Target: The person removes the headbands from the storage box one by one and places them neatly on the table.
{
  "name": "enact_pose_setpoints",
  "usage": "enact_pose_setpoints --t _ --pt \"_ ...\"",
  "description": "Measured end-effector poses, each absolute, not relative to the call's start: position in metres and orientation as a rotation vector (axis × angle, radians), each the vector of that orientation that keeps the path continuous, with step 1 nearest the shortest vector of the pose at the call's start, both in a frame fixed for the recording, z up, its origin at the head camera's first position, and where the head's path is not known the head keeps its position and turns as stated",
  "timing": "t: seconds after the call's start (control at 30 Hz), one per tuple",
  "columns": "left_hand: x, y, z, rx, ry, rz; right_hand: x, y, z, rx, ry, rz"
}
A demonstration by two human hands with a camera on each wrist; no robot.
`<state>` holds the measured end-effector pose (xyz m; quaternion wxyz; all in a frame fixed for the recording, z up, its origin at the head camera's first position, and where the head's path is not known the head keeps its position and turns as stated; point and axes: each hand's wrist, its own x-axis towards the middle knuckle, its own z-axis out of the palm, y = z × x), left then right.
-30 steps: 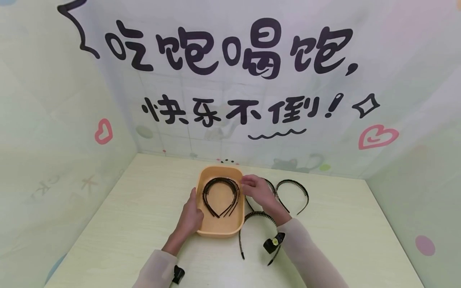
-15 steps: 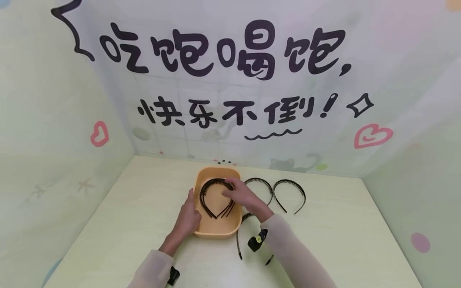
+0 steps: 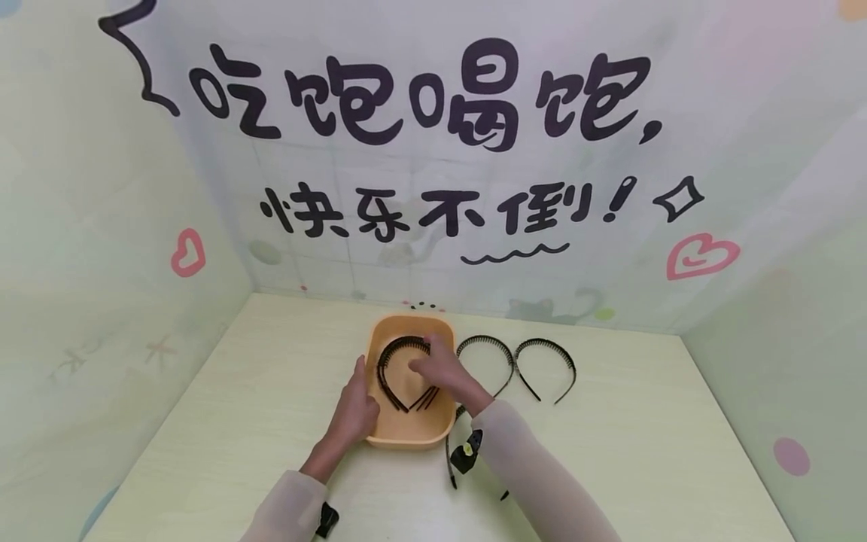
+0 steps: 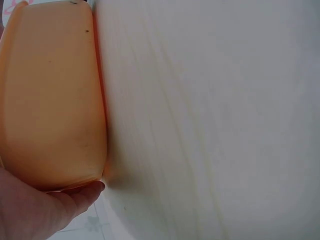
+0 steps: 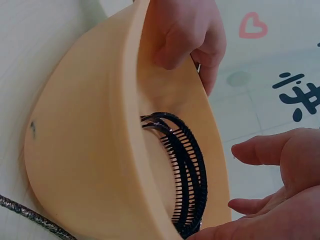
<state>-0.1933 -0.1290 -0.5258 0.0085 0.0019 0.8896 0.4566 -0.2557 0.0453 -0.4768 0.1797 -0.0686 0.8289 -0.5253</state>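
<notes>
An orange plastic basin (image 3: 406, 443) stands on the table. My left hand (image 3: 352, 406) grips its left rim, with the thumb over the inside; in the left wrist view its fingers (image 4: 85, 197) lie against the outer wall. Inside the basin lie several black toothed headbands (image 3: 405, 342), nested together. Above their right side is my right hand (image 3: 443, 369). The right wrist view shows that hand's fingers (image 5: 260, 150) spread apart beside the headbands (image 5: 190, 170), gripping nothing; whether a lower finger touches one, I cannot tell.
Right of the basin, two more headbands lie on the table: a nearer one (image 3: 485, 339) and a farther one (image 3: 564, 351). Another headband (image 3: 448, 455) lies in front, partly under my right forearm. A printed wall sheet (image 3: 406, 278) rises behind the table.
My right hand has moved left from the basin's right rim to above the headbands inside, shifting a little farther left lately. The left hand keeps its grip on the basin.
</notes>
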Motion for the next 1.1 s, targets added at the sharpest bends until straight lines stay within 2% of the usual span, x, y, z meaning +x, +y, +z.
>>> enact_pose_setpoints --t 1.1 --pt "-0.1950 -0.1274 -0.5289 -0.020 2.803 1.425 -0.2559 0.0442 -0.4725 -0.183 2.585 -1.542"
